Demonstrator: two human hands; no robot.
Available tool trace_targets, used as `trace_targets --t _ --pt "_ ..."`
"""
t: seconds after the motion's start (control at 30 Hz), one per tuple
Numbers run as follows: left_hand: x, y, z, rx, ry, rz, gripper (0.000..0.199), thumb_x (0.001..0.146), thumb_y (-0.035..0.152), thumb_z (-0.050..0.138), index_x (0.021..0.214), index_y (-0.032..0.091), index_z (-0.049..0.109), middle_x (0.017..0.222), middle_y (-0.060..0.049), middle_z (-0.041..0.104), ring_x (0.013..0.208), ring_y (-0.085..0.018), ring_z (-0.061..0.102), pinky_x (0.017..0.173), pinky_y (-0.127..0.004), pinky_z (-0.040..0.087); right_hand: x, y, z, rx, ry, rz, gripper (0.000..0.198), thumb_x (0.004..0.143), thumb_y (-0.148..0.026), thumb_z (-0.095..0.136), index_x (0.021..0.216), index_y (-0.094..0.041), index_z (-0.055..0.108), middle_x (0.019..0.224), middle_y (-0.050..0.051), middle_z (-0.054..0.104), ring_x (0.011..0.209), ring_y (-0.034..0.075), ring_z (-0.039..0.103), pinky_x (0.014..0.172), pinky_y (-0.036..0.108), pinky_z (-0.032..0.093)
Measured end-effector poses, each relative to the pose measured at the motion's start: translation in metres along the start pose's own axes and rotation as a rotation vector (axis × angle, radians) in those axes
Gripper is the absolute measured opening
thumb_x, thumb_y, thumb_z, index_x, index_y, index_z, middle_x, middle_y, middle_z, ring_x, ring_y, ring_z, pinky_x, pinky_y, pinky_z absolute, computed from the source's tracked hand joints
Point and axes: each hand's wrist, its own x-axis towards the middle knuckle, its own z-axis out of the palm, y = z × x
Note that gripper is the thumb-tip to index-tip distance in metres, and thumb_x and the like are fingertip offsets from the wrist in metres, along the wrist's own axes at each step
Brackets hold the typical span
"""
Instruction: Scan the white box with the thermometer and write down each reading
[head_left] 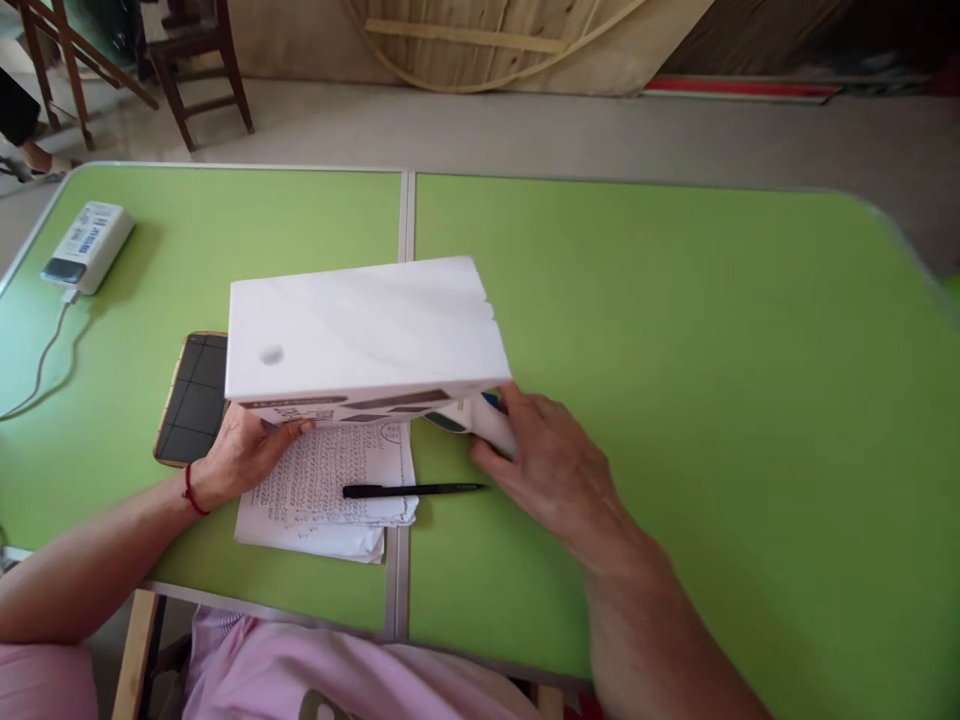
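Observation:
A white cardboard box (pixel 360 325), with a small round dimple on its upper face and dark print on its near side, is above the green table. My left hand (pixel 247 450) grips its lower left part, thumb on the printed side. At the box's right end my right hand (pixel 551 455) is closed around a white object (pixel 491 425) with a blue patch and a dark edge. The box hides part of that object, so its kind is unclear. Below the box lie handwritten sheets (pixel 322 490), with a black pen (pixel 412 490) across them.
A dark phone-like slab (pixel 196 400) in a brown-edged case lies left of the box, partly covered. A white power bank (pixel 88 245) with a cable (pixel 49 355) sits at the far left of the green table (pixel 675 300). Beyond are a wooden chair (pixel 199 65) and a person's foot (pixel 45 160).

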Motion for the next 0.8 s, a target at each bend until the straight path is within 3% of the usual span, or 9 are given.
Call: trace_targets --t 0.1,0.2,0.27,0.37,0.5,0.63,0.8 --pt "0.005 0.006 0.001 -0.096 0.057 0.043 0.046 0.090 0.057 0.057 0.115 0.018 0.056 0.101 -0.010 0.064 0.106 -0.027 0.060 0.095 -0.045 0.050 0.002 -0.004 -0.002 0.225 -0.003 0.122 0.042 0.074 -0.036 0.063 0.110 -0.014 0.064 0.082 0.012 0.067 0.063 0.023 0.059 0.049 0.033 0.047" --pt "0.009 0.007 0.003 -0.170 0.100 0.045 0.054 0.092 0.058 0.054 0.129 0.019 0.047 0.123 -0.012 0.057 0.114 -0.026 0.055 0.097 -0.043 0.049 -0.002 -0.022 -0.010 0.641 0.215 0.256 0.040 0.069 -0.041 0.069 0.102 -0.018 0.063 0.083 0.009 0.066 0.061 0.020 0.058 0.048 0.031 0.046" --pt "0.012 0.004 0.005 -0.195 0.087 0.051 0.056 0.094 0.060 0.049 0.132 0.020 0.044 0.125 -0.013 0.056 0.113 -0.026 0.055 0.097 -0.044 0.048 -0.009 -0.044 -0.015 1.014 0.319 0.264 0.035 0.071 -0.038 0.066 0.101 -0.021 0.062 0.076 0.004 0.063 0.059 0.017 0.056 0.050 0.030 0.047" --pt "0.015 -0.002 0.008 -0.207 0.091 0.042 0.057 0.095 0.064 0.043 0.131 0.020 0.045 0.122 -0.013 0.057 0.110 -0.028 0.054 0.097 -0.049 0.045 -0.023 -0.078 -0.013 1.383 0.143 0.159 0.035 0.068 -0.032 0.065 0.101 -0.022 0.062 0.071 0.001 0.062 0.059 0.017 0.058 0.049 0.028 0.048" --pt "0.016 -0.006 0.010 -0.262 0.056 0.048 0.058 0.092 0.066 0.046 0.126 0.019 0.048 0.132 -0.016 0.052 0.118 -0.033 0.050 0.100 -0.053 0.043 -0.030 -0.101 0.004 1.327 -0.178 0.105 0.020 0.069 -0.027 0.064 0.087 -0.020 0.064 0.076 0.004 0.065 0.066 0.018 0.062 0.060 0.032 0.054" --pt "0.017 -0.006 0.009 -0.281 0.028 0.084 0.060 0.085 0.063 0.060 0.124 0.019 0.048 0.131 -0.015 0.051 0.120 -0.034 0.049 0.100 -0.053 0.044 -0.025 -0.102 0.014 1.132 -0.171 0.128 0.018 0.071 -0.037 0.063 0.073 -0.019 0.061 0.069 0.003 0.061 0.067 0.018 0.059 0.064 0.033 0.051" --pt "0.016 -0.006 0.009 -0.211 0.030 0.082 0.058 0.087 0.066 0.055 0.121 0.018 0.050 0.128 -0.015 0.052 0.116 -0.032 0.048 0.102 -0.054 0.041 -0.021 -0.100 0.013 1.113 -0.188 0.214 0.023 0.067 -0.040 0.065 0.067 -0.019 0.056 0.065 0.001 0.057 0.063 0.016 0.055 0.060 0.031 0.048"
